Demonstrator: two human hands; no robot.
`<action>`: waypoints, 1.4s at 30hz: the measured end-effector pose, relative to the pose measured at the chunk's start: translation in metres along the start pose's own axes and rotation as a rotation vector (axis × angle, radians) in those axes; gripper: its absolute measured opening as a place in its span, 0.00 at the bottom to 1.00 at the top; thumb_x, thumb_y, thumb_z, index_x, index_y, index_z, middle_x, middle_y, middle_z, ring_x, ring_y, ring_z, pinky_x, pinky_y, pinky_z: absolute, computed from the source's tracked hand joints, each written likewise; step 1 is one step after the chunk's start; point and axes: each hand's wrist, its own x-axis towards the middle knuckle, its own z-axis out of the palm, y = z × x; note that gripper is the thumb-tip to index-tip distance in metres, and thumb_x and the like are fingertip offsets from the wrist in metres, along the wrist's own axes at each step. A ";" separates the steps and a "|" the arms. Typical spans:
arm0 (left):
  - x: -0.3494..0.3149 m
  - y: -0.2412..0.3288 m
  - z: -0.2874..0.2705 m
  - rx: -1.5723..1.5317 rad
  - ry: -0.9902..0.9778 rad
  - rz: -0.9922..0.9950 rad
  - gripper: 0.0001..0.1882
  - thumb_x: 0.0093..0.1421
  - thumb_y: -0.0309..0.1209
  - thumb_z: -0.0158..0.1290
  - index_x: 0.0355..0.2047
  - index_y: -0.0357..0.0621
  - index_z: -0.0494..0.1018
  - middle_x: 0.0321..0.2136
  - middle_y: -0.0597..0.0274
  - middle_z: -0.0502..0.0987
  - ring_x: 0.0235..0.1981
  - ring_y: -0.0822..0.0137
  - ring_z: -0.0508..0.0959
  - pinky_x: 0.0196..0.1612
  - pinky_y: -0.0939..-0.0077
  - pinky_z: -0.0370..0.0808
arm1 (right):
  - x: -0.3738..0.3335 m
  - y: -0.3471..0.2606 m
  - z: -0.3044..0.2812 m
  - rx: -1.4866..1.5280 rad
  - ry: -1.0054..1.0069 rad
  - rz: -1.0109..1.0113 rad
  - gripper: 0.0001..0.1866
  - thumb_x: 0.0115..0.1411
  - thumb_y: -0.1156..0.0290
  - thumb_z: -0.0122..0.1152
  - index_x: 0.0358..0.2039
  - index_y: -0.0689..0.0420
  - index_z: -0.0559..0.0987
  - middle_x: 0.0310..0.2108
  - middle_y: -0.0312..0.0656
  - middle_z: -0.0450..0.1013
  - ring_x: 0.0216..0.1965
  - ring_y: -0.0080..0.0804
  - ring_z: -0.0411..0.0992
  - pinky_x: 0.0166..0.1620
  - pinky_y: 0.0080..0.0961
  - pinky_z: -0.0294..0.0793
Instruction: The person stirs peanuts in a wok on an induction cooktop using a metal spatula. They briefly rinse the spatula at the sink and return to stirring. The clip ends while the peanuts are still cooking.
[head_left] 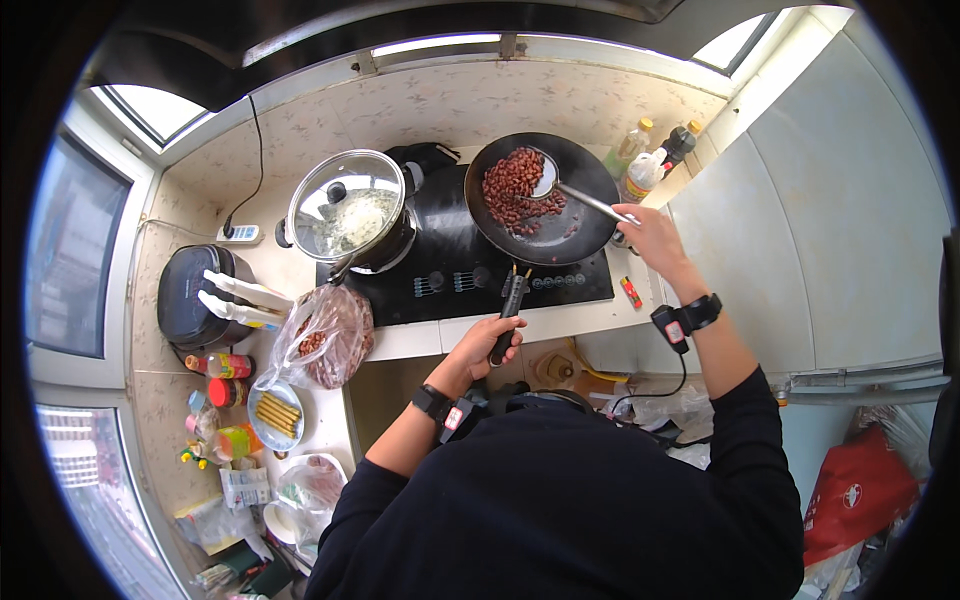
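Observation:
My left hand (485,343) is wrapped round the black wok handle (510,310), near the counter's front edge. The dark wok (590,165) sits on the right of the black stove, with red-skinned peanuts (510,185) gathered toward its left side. Gripped in my right hand (652,238) is a metal ladle (592,202). Its head reaches among the peanuts and is partly hidden by them. Left of the wok, a steel pot (350,262) stands under a glass lid (335,215), with pale food showing through.
Bottles (632,150) stand behind the wok on the right, and a small red lighter (631,292) lies on the counter. A plastic bag of peanuts (335,335) rests front left. Beyond it are a plate (293,400) of yellow sticks, jars (232,366) and a black appliance (192,290).

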 end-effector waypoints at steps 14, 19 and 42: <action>0.001 -0.002 -0.002 -0.014 -0.008 0.017 0.14 0.74 0.35 0.49 0.49 0.35 0.70 0.25 0.64 0.76 0.20 0.74 0.76 0.21 0.83 0.74 | 0.021 0.036 -0.069 0.124 -0.388 0.342 0.13 0.61 0.70 0.62 0.43 0.62 0.86 0.23 0.39 0.78 0.22 0.24 0.76 0.27 0.25 0.73; 0.002 -0.002 -0.003 -0.009 -0.008 0.019 0.14 0.73 0.36 0.49 0.48 0.35 0.70 0.25 0.64 0.76 0.20 0.74 0.76 0.21 0.83 0.74 | 0.011 0.038 0.031 0.320 -0.176 0.291 0.15 0.63 0.68 0.62 0.49 0.59 0.84 0.27 0.41 0.80 0.27 0.28 0.79 0.33 0.27 0.76; 0.002 -0.003 -0.003 -0.016 -0.013 0.028 0.14 0.73 0.35 0.49 0.49 0.35 0.70 0.26 0.63 0.76 0.20 0.73 0.75 0.21 0.82 0.73 | 0.076 0.020 -0.017 -0.059 -0.111 0.085 0.13 0.60 0.71 0.60 0.44 0.58 0.86 0.33 0.48 0.82 0.36 0.42 0.82 0.41 0.34 0.78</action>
